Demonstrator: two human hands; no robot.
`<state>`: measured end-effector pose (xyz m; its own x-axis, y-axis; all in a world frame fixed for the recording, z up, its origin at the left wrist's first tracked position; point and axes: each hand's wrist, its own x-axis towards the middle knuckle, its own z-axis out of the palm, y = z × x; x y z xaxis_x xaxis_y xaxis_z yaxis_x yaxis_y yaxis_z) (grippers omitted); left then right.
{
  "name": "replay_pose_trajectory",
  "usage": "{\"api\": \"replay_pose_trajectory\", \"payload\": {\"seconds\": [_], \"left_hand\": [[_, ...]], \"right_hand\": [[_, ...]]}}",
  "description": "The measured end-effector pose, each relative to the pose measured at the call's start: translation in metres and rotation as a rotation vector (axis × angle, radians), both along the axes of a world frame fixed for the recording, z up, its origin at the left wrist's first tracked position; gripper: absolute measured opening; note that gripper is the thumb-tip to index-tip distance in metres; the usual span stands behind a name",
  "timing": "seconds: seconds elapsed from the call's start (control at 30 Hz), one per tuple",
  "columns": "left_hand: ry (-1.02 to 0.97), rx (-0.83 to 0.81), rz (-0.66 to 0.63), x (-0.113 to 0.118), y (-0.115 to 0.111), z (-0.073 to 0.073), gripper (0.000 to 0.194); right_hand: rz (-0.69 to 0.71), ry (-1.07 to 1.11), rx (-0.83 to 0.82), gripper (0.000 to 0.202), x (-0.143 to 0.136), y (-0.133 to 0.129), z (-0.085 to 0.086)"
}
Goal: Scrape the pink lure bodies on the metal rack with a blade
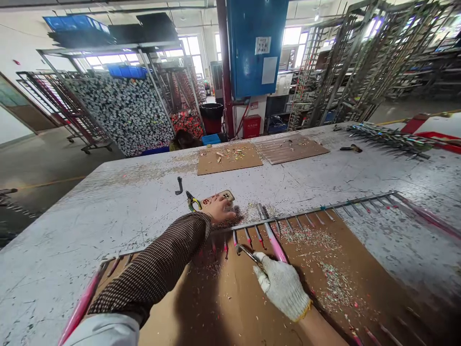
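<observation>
My left hand, bare below a dark checked sleeve, reaches across the metal rack bar. Its fingers are stretched out beside a phone in a patterned case, next to a dark heap of crumbs; its fingertips are slightly blurred. In a white knitted glove, my right hand is closed round a metal hand tool with a rounded head. The tool's head is close to the short pegs with pink tips under the bar. Just beyond the glove lies a pink-wrapped bar.
Brown cardboard under the rack carries scattered chips. Yellow-and-black pliers and a small black piece lie at left. Farther back are two boards, a dark tool and a pile of metal rods.
</observation>
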<state>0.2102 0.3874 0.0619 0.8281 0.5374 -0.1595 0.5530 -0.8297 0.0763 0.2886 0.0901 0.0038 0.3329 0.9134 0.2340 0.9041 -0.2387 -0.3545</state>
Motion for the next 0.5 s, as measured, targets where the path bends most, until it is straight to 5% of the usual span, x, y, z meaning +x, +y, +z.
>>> {"api": "replay_pose_trajectory", "payload": {"seconds": [0.2, 0.5], "left_hand": [[0.033, -0.013, -0.098, 0.016, -0.014, -0.011, 0.060], [0.079, 0.104, -0.097, -0.008, 0.023, -0.002, 0.071]], "right_hand": [[-0.009, 0.045, -0.002, 0.035, -0.003, 0.003, 0.009], [-0.020, 0.162, -0.079, 0.031, -0.003, 0.016, 0.018]]}}
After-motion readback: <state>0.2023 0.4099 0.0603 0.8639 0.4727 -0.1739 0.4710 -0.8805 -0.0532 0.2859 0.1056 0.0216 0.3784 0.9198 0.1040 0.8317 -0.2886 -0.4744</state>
